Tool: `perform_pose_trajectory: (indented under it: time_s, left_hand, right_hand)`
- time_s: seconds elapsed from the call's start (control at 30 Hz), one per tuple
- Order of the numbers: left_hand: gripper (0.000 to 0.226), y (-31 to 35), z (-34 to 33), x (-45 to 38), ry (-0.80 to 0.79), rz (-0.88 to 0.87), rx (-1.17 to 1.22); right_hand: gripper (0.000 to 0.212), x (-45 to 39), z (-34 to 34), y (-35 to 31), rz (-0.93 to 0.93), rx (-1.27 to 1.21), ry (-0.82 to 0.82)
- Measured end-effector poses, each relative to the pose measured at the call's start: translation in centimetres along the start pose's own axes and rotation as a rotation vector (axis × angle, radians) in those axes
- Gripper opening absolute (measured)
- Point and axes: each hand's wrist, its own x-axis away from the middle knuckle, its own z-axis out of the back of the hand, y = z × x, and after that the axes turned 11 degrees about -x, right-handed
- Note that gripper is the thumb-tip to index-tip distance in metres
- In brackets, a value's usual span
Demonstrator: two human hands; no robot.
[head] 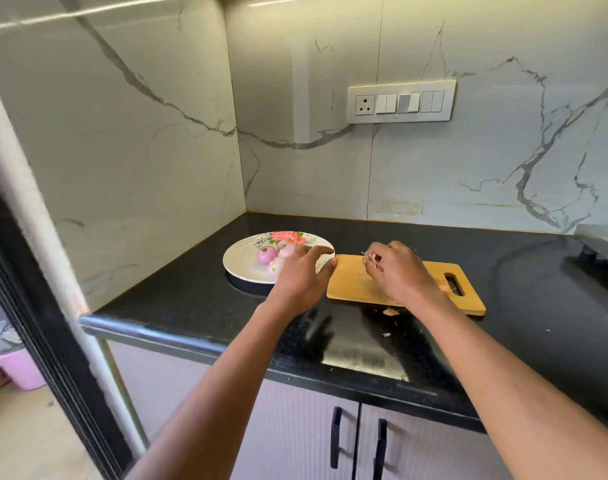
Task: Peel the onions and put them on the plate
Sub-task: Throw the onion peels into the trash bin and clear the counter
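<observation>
A white flowered plate point(241, 259) sits on the black counter with three peeled pink onions on it point(266, 255). My left hand point(304, 277) reaches over the plate's right rim, fingers stretched out, next to the onions and holding nothing. My right hand point(397, 271) is over the wooden cutting board point(351, 284), its fingers curled round a bunch of papery onion peels point(373, 258). More peel bits lie by the board's handle hole point(446, 288) and on the counter in front of the board point(389, 311).
The black counter point(191, 306) ends in a rounded front edge above grey cabinet doors point(330, 445). Marble walls close the corner behind the plate. A grey appliance point(604, 244) stands at the far right. A pink bin point(16, 367) sits on the floor at the left.
</observation>
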Motion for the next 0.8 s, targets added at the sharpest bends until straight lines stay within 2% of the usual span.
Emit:
perform_pose_trajectory:
  time_s: [0.2,0.37,0.63,0.8]
  left_hand:
    - [0.037,0.7,-0.4,0.1,-0.005,0.008,0.045]
    - [0.038,-0.3,1.3,0.2,0.030,0.032,0.023]
    - [0.044,-9.9,9.6,7.6,0.211,0.150,-0.289]
    - [0.042,-16.8,12.6,15.6,0.306,0.237,-0.332]
  right_hand:
    - [0.023,-0.5,0.7,-0.3,-0.045,-0.080,-0.002]
    - [0.020,-1.8,0.6,-3.6,0.015,-0.157,0.014]
    - [0.015,-1.6,-3.7,-16.1,0.257,-0.339,-0.030]
    - [0.020,1.6,-9.2,-24.6,0.403,-0.464,-0.103]
